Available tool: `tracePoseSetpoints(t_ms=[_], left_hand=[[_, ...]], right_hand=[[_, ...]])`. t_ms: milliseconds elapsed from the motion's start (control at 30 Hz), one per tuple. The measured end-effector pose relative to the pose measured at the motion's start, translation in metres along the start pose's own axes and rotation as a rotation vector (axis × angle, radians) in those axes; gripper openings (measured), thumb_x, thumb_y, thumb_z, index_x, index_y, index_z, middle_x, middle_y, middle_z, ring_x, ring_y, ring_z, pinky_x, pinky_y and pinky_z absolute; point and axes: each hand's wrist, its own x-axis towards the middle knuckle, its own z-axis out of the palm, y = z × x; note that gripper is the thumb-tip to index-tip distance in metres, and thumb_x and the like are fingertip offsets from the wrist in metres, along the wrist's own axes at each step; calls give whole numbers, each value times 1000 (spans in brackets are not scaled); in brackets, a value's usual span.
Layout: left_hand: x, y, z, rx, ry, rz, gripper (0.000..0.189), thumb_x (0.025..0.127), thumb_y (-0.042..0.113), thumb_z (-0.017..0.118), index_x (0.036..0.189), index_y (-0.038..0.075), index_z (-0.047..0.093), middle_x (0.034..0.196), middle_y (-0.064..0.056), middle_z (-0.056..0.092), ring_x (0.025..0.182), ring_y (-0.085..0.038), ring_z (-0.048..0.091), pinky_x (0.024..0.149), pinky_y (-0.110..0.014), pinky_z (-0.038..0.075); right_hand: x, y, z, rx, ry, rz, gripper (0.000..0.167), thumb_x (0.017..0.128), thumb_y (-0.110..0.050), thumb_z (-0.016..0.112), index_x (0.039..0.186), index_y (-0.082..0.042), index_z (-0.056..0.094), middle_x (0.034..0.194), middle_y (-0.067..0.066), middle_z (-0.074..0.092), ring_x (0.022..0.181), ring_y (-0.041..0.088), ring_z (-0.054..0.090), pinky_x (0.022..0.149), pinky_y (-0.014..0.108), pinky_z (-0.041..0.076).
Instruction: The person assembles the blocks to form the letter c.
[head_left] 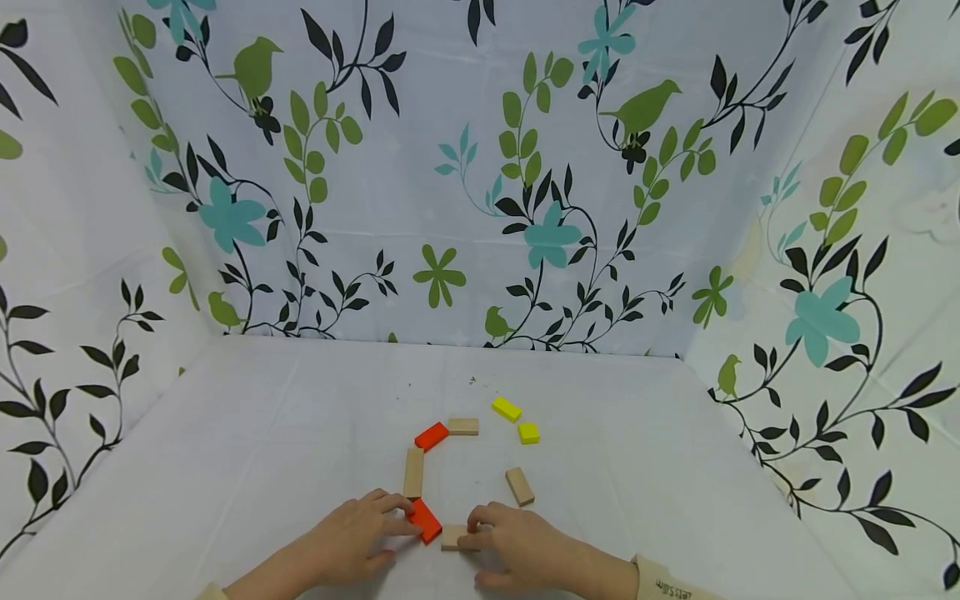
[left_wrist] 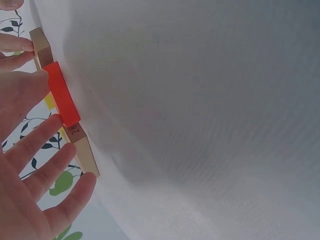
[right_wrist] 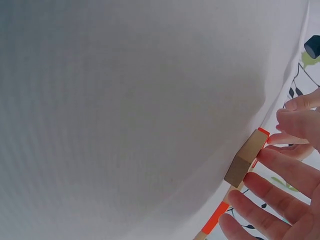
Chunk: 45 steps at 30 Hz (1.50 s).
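Note:
My left hand (head_left: 352, 533) reaches in from the lower left, its fingertips at a red block (head_left: 425, 522); its thumb lies apart from that block in the head view. My right hand (head_left: 521, 542) has its fingertips at a plain wooden block (head_left: 452, 537), just right of the red one. In the right wrist view, extended fingers (right_wrist: 287, 172) lie along the side of this wooden block (right_wrist: 246, 157). In the left wrist view, spread fingers (left_wrist: 42, 142) are beside the red block (left_wrist: 62, 95), which sits between wooden blocks. Neither hand visibly pinches a block.
A curved row continues up the left with a wooden block (head_left: 413, 472), a red block (head_left: 432, 437) and another wooden block (head_left: 463, 427). Two yellow blocks (head_left: 506, 408) lie at upper right, and a wooden block (head_left: 520, 486) below them. Patterned cloth (head_left: 480, 208) surrounds the white surface (head_left: 300, 417).

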Motion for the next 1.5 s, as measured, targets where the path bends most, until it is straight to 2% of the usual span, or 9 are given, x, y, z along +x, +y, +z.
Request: tracePoseSetpoints(t_ms=[267,400,500,667,833,1033,1300,1500], left_hand=[[-1,0,-1,-2,17,7,38,77,17,69,113,29,66,116,3,53,103,-20,48,71,-39,48],[-1,-3,-2,18,19,-1,38,78,18,69,114,30,65,115,4,52,102,-20,48,70,-40,48],[-1,-6,-5,26,53,6,37,79,18,68,115,28,65,114,5,52,101,-21,49,71,-40,49],[3,-12,-17,-13,111,-24,36,83,17,65,119,19,62,117,0,52,107,-25,49,80,-42,48],[16,-23,-26,-56,206,-91,36,85,16,63,121,11,60,118,-3,53,108,-26,50,85,-45,45],[38,-31,-28,-105,300,-115,32,86,12,62,117,6,62,117,-8,54,109,-29,50,87,-47,43],[67,-38,-29,-212,293,-215,33,87,9,60,120,5,59,115,-6,54,102,-24,53,87,-41,45],[86,-44,-27,-167,281,-232,33,88,6,58,121,5,59,119,-10,52,110,-27,50,92,-42,41]], right_hand=[[2,1,0,13,-8,-3,35,84,-39,63,117,-24,64,106,-9,53,86,-1,47,64,9,40],[3,3,-1,79,-2,36,35,84,-37,64,117,-25,63,106,-9,53,86,-1,47,64,11,41],[3,7,-3,95,42,53,36,83,-36,65,117,-25,63,105,-10,53,87,0,48,64,11,42],[5,13,-11,64,85,80,37,82,-33,67,118,-22,64,105,-9,54,89,3,50,66,12,43],[7,28,-15,47,113,148,37,84,-31,65,118,-19,63,108,-5,56,94,8,52,72,19,47],[15,53,-20,7,171,262,35,85,-30,64,117,-17,64,108,-1,58,96,13,55,73,27,49],[27,84,-24,43,196,357,36,87,-27,62,121,-13,61,115,7,58,106,22,53,85,38,47],[35,109,-19,23,245,396,34,87,-24,62,118,-11,63,117,9,57,109,24,52,91,38,43]])
